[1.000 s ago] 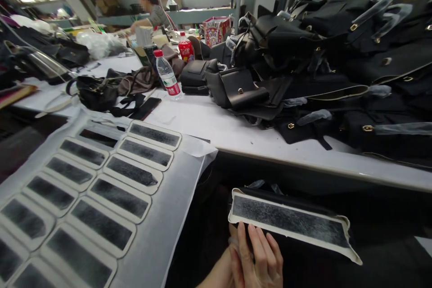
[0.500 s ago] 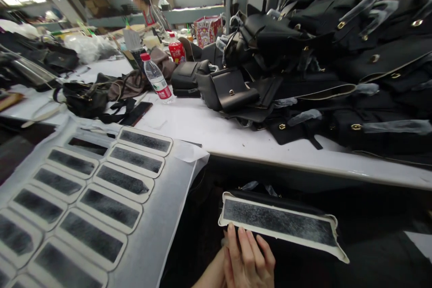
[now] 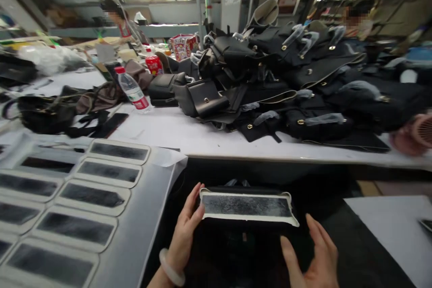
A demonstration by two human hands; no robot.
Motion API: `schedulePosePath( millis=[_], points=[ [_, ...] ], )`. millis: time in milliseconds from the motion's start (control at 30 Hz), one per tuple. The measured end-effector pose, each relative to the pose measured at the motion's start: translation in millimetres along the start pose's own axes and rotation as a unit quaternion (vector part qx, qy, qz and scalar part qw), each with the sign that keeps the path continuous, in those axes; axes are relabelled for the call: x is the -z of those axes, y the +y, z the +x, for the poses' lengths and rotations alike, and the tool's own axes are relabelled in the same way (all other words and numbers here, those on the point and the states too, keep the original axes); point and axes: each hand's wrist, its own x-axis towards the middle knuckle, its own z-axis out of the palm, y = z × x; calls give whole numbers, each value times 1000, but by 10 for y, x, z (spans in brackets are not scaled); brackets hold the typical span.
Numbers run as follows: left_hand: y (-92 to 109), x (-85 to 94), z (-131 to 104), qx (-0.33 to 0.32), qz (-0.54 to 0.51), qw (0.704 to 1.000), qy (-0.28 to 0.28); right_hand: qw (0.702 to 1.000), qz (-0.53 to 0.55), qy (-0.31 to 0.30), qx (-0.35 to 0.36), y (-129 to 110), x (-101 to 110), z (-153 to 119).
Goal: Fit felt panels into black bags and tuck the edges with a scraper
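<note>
A black bag (image 3: pixel 253 190) is turned with its base toward me; a long dark panel (image 3: pixel 248 205) with a cream rim lies across that base. My left hand (image 3: pixel 184 225), with a pale bangle at its wrist, grips the bag's left end, thumb at the front and fingers behind. Off the right end, apart from the bag, my right hand (image 3: pixel 312 252) is open, its thumb and fingers spread. The lower part of the bag merges into the dark below. To the left, several similar cream-edged panels (image 3: pixel 76 228) lie in rows on a pale sheet (image 3: pixel 135 216).
Behind is a white table (image 3: pixel 162 130) with a heap of black bags (image 3: pixel 243 54), a water bottle (image 3: pixel 133 90) and a red can (image 3: pixel 153 64). A pink fan (image 3: pixel 413 135) stands at the right. A white sheet (image 3: pixel 388 229) lies nearer. Two people are farther back.
My hands have come apart: the left now holds the bag's left end, and the right has moved away to the right. The bag sits more level. The view has swung to the right.
</note>
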Motion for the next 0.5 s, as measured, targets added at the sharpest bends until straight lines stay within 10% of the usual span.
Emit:
schedulePosePath(
  millis=[100, 233, 367, 500],
  points=[
    [218, -17, 121, -124, 285, 949, -60, 984, 107, -61, -130, 168, -1, 102],
    [510, -225, 376, -276, 534, 779, -179, 959, 172, -127, -188, 213, -140, 152],
    [690, -557, 592, -238, 608, 685, -324, 948, 197, -120, -219, 158, -264, 133],
    [749, -738, 630, -162, 635, 654, -378, 943, 204, -110, -239, 148, -340, 93]
  ],
)
